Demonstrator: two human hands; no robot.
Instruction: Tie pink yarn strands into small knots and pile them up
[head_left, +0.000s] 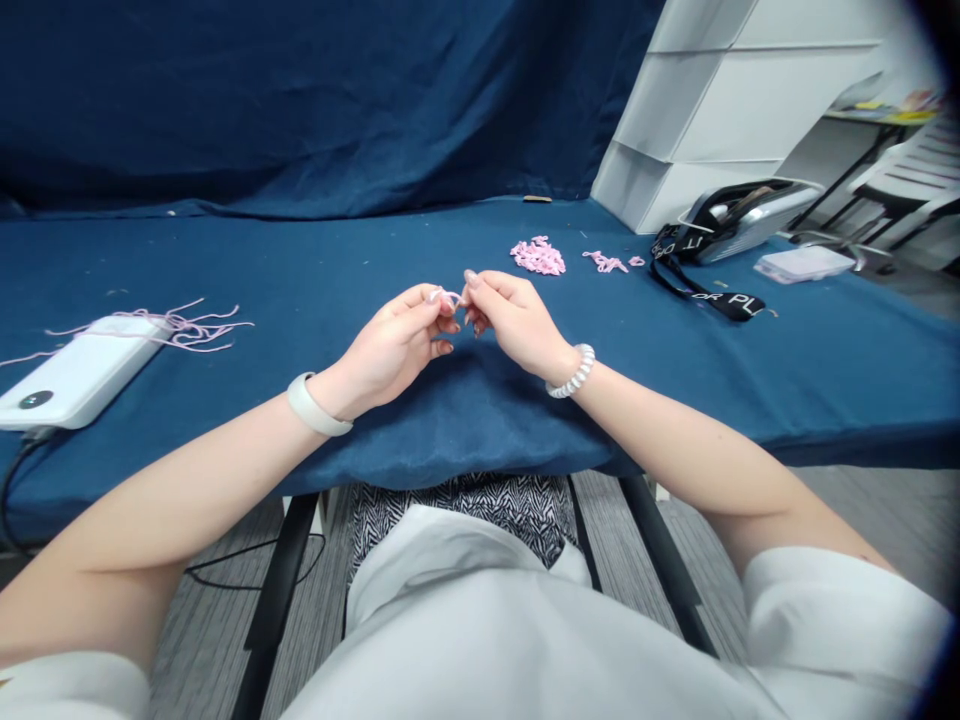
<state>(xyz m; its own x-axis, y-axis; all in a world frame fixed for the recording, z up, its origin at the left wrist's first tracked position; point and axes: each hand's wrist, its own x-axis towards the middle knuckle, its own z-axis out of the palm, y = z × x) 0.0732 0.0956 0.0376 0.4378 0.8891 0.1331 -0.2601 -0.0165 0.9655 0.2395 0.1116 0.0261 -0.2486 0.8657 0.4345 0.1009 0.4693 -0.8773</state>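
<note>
My left hand (397, 345) and my right hand (510, 320) meet above the near middle of the blue-covered table (300, 270). Both pinch a short pink string piece (448, 296) between their fingertips. The left wrist wears a pale band, the right a beaded bracelet. Farther back on the cloth lies a heap of knotted pink pieces (538, 257), with a smaller pink scatter (609, 263) to its right. At the left, loose pink strings (187, 328) lie spread out beside and partly over a white power bank (75, 370).
A black lanyard (712, 290) and a black and silver device (739, 215) lie at the right back, with a clear flat box (802, 263) beyond. White shelving (720, 100) stands behind. A black cable (15, 480) hangs from the power bank over the table's front edge.
</note>
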